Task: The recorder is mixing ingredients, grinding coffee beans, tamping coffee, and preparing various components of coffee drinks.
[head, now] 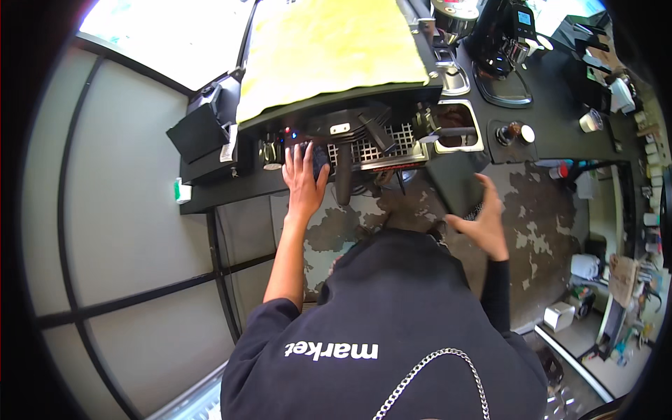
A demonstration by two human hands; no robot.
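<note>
My left hand (303,181) lies with fingers spread over a dark cloth (320,160) at the front left of an espresso machine (346,100). Beside it, a portafilter's black handle (343,178) juts toward me. To the right of the machine's front, my right hand (484,223) grips a flat black rectangular object (454,181) between thumb and fingers, below the counter's front edge. The object is blurred, so its kind is unclear. Behind the portafilter is the metal drip grate (404,140), with a dark handled item resting over it.
A yellow towel (336,47) covers the machine's top. To its right are a metal container of coffee grounds (457,113), a tamper on a mat (506,135), a black coffee grinder (493,47) and a cup (591,122). A black box (197,131) stands left.
</note>
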